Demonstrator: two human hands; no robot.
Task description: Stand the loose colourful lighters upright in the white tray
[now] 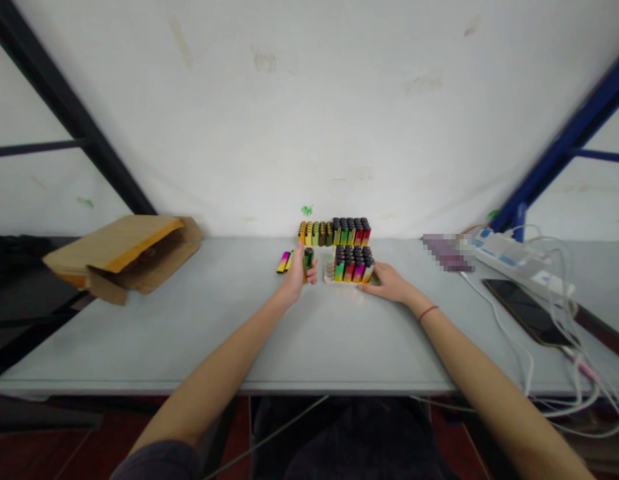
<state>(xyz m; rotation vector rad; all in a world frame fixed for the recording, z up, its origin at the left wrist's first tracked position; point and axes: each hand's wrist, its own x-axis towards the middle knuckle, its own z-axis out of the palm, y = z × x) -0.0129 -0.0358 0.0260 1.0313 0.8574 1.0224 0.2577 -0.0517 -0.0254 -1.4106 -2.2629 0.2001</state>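
Left hand (295, 275) closed around a green-and-yellow disposable lighter (308, 260), which stands upright in the grip, just beside a pale tray (329, 273). Right hand (386, 282) open, palm down on the bench (199, 333), holding nothing; fingertips at the tray's front edge. Tray carries a block of upright multicoloured lighters (353, 265) with black tops. A second upright block (334, 232) stands directly behind, near the bench's back edge. Two loose lighters (284, 262) lie left of the left hand. Farther left: an opened cardboard mailer (134, 257), overhanging the bench edge. Right side: a pixelated object (448, 253), a power strip (514, 257), a smartphone (526, 312), white cables (499, 327).
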